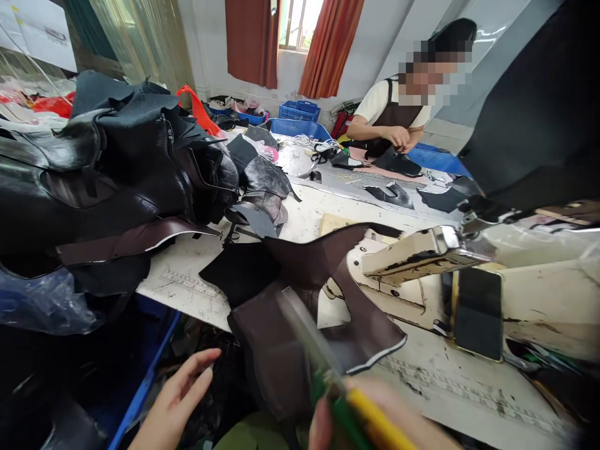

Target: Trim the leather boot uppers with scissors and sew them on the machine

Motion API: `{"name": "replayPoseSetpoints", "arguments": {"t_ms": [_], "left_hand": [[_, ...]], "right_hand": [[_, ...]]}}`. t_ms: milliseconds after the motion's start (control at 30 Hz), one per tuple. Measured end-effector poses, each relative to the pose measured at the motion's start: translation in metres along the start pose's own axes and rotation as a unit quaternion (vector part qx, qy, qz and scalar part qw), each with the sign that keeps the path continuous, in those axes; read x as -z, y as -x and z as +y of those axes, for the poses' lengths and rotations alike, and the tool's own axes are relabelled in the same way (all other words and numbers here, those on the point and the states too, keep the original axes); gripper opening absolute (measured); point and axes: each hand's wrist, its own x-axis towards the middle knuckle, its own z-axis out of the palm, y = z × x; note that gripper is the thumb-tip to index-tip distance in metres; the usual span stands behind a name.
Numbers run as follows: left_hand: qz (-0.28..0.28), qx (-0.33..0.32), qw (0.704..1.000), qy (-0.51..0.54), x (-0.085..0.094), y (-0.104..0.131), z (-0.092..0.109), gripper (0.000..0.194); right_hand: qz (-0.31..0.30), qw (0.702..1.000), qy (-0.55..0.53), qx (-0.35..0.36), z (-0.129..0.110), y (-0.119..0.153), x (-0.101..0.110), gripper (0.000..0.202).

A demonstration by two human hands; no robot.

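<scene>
A brown and black leather piece lies over the near edge of the white table, beside the sewing machine. In front of it, at the bottom, my left hand is open and empty, its fingers apart and pointing right. My right hand is closed around scissors with green and yellow handles. The scissors' blades point up and left over the leather piece and are blurred by motion; whether they touch it I cannot tell.
Black leather parts form a large pile at the left. A cream sewing machine stands at the right, with a phone leaning against it. Across the table a person handles black pieces. A blue bin sits below the table edge.
</scene>
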Motion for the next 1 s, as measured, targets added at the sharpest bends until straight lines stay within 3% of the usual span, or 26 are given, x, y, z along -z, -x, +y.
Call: {"name": "replayPoseSetpoints", "arguments": {"t_ms": [67, 100, 133, 167, 200, 233, 267, 333, 433, 467, 533, 567, 600, 633, 700, 767, 800, 900, 1000], "left_hand": [[-0.049, 0.030, 0.989, 0.136, -0.034, 0.007, 0.003, 0.059], [-0.061, 0.033, 0.980, 0.189, -0.053, 0.010, 0.007, 0.062], [-0.061, 0.037, 0.972, 0.225, -0.070, 0.012, 0.012, 0.063], [-0.050, 0.041, 0.967, 0.245, -0.086, 0.012, 0.017, 0.063], [-0.030, 0.045, 0.966, 0.251, -0.098, 0.012, 0.021, 0.064], [-0.003, 0.044, 0.969, 0.245, -0.105, 0.010, 0.024, 0.063], [0.016, 0.035, 0.973, 0.229, -0.106, 0.006, 0.028, 0.062], [0.023, -0.006, 0.983, 0.181, -0.091, -0.002, 0.036, 0.059], [0.028, -0.112, 0.993, 0.033, -0.035, -0.015, 0.067, 0.051], [0.078, -0.160, 0.983, -0.041, -0.013, -0.020, 0.085, 0.048], [0.197, -0.250, 0.929, -0.188, 0.022, -0.030, 0.131, 0.042], [0.244, -0.296, 0.888, -0.252, 0.032, -0.038, 0.159, 0.040], [0.257, -0.341, 0.847, -0.317, 0.036, -0.048, 0.186, 0.038], [0.242, -0.383, 0.807, -0.379, 0.032, -0.059, 0.213, 0.038], [0.188, -0.412, 0.746, -0.489, 0.004, -0.081, 0.256, 0.040], [0.123, -0.438, 0.725, -0.517, -0.042, -0.095, 0.277, 0.040], [0.107, -0.449, 0.719, -0.520, -0.066, -0.095, 0.279, 0.039], [0.071, -0.488, 0.708, -0.505, -0.124, -0.071, 0.246, 0.037], [-0.038, -0.524, 0.708, -0.473, -0.140, -0.036, 0.181, 0.026]], "right_hand": [[0.119, 0.988, 0.076, 0.059, -0.030, 0.020, 0.019, 0.040], [0.244, 0.939, 0.201, 0.135, -0.045, 0.023, 0.029, 0.038], [0.385, 0.842, 0.306, 0.222, -0.058, 0.021, 0.038, 0.038], [0.456, 0.759, 0.379, 0.268, -0.071, 0.014, 0.048, 0.039], [0.483, 0.700, 0.430, 0.303, -0.083, 0.005, 0.056, 0.040], [0.473, 0.675, 0.475, 0.308, -0.093, -0.006, 0.064, 0.039], [0.436, 0.679, 0.513, 0.292, -0.102, -0.016, 0.071, 0.036], [0.351, 0.709, 0.562, 0.240, -0.114, -0.029, 0.081, 0.024], [0.319, 0.739, 0.552, 0.219, -0.112, -0.016, 0.086, 0.018], [0.329, 0.767, 0.507, 0.216, -0.105, -0.003, 0.085, 0.020], [0.344, 0.863, 0.320, 0.187, -0.082, 0.024, 0.078, 0.030], [0.345, 0.897, 0.218, 0.169, -0.066, 0.034, 0.072, 0.038], [0.350, 0.913, 0.139, 0.158, -0.047, 0.041, 0.065, 0.046], [0.362, 0.915, 0.079, 0.156, -0.025, 0.043, 0.056, 0.052], [0.382, 0.910, -0.018, 0.157, 0.019, 0.033, 0.037, 0.059], [0.437, 0.879, -0.085, 0.170, 0.057, 0.009, 0.020, 0.064], [0.455, 0.867, -0.106, 0.175, 0.072, -0.003, 0.014, 0.065], [0.472, 0.846, -0.153, 0.196, 0.090, -0.029, 0.006, 0.066], [0.456, 0.856, -0.136, 0.202, 0.085, -0.025, 0.015, 0.059]]}}
